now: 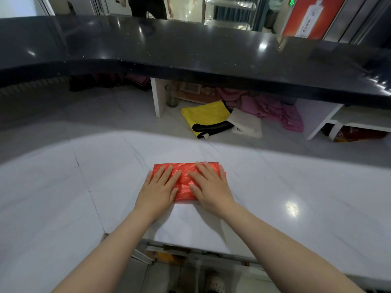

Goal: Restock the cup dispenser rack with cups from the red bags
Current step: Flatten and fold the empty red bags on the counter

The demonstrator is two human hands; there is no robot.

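- White marble-look counter (275, 187) fills the lower view, with a raised glossy black ledge (190, 53) running across above it
- Flat folded red plastic bag (186, 182) lies on the counter near its front edge, straight ahead of the person
- Left hand (159, 187) rests on the bag's left part — its grip is wide, fingers straight and spread, palm down
- Right hand (209, 185) presses the bag's right part, grip likewise wide, fingers flat and holding nothing
- Farther back under the ledge lie a yellow cloth with black trim (205, 117), a white folded cloth (246, 123) touching it, and crumpled pink fabric (273, 108)
- Beyond the ledge a person in dark clothes (148, 6) stands
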